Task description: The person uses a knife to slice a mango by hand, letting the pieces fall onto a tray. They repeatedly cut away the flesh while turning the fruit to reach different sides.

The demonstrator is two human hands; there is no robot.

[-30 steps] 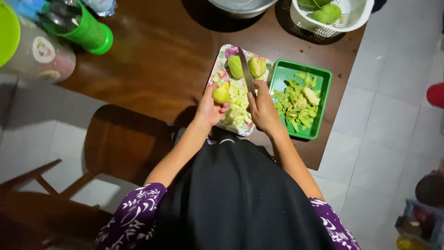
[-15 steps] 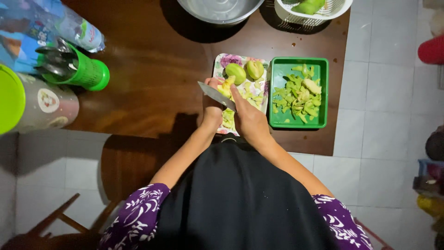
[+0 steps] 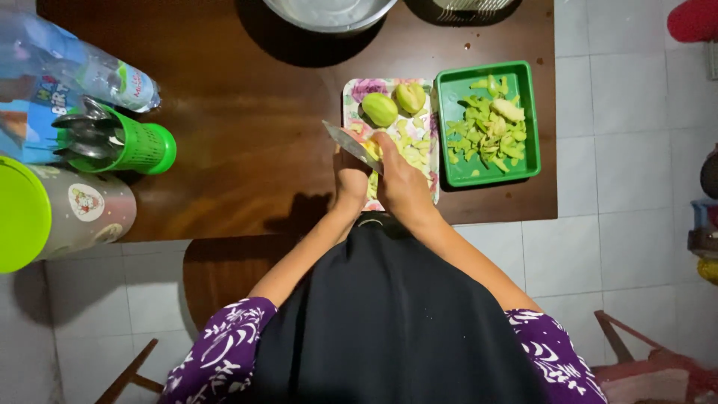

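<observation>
We grip the steel-bladed knife (image 3: 351,146) in our right hand (image 3: 400,183); left hand (image 3: 351,179) clutches pale yellow-green fruit (image 3: 372,150) over the floral rectangular tray (image 3: 355,93). Mid-peel; steady blade control is needed.

Home kitchen showing: dark wooden table (image 3: 224,112) standing on white tiled floor (image 3: 621,187). Steel bowl (image 3: 329,11) sitting at table's far edge, green cutlery holder (image 3: 131,146) with spoons at left, green tray (image 3: 490,123) of fruit peelings lying at right.
</observation>
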